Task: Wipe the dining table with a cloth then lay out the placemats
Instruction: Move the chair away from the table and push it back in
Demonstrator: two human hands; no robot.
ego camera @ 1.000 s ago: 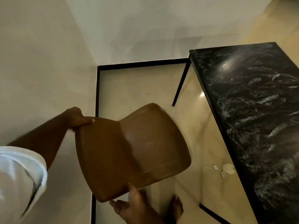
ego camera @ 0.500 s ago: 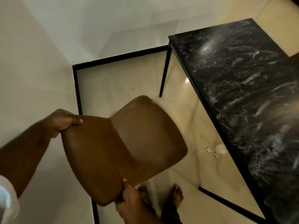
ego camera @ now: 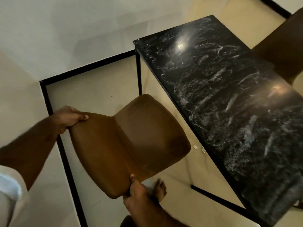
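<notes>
A brown leather chair stands on the floor left of the black marble dining table. My left hand grips the top left corner of the chair's backrest. My right hand holds the backrest's lower right edge near the seat. The chair's seat points toward the table's long edge and stays apart from it. The tabletop is bare and glossy, with light reflections. No cloth or placemats are in view.
A second brown chair sits at the table's far side, top right. Walls with black skirting form a corner close behind the chair I hold. My bare foot is on the beige tile floor.
The view has swung right, bringing more of the table and the second chair into sight. Both hands keep their hold on the chair, which has turned a little toward the table.
</notes>
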